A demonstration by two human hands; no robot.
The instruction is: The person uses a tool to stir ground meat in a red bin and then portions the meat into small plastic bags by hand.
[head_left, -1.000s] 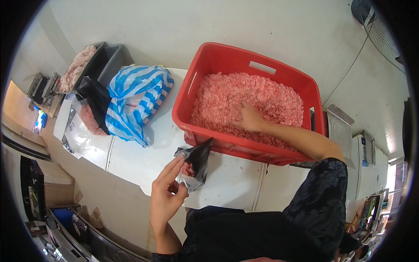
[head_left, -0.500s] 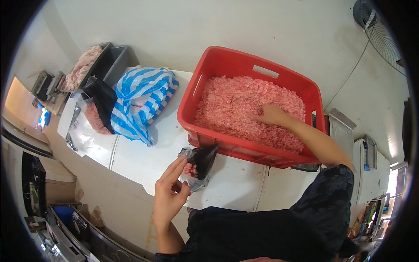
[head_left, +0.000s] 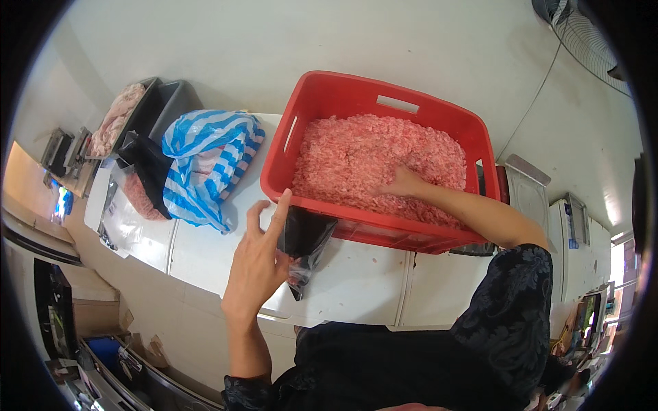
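Observation:
Ground meat (head_left: 356,151), pink and coarse, fills much of a large red plastic crate (head_left: 384,219). My right hand (head_left: 409,182) is pushed into the meat near the middle, its fingertips buried, so their grip is hidden. In front of the crate is a small plastic bag (head_left: 305,236), black on one side and clear on the other, by the crate's front wall. Beside the bag, my left hand (head_left: 255,270) is open, index and middle fingers stretched up and apart near the crate's corner. It partly covers the bag, and its thumb is next to the plastic.
Left of the crate sits a blue-and-white striped bag (head_left: 212,164). Beyond it are a clear-and-black bag of meat (head_left: 140,195) and grey tubs (head_left: 175,103), one holding pale meat (head_left: 118,120). A fan (head_left: 589,41) is at the upper right. Meat crumbs dot the white surface (head_left: 370,288).
My left hand has risen toward the crate's corner and its fingers have straightened apart. The meat inside the small bag is now mostly hidden. My right hand has stayed in the crate's meat.

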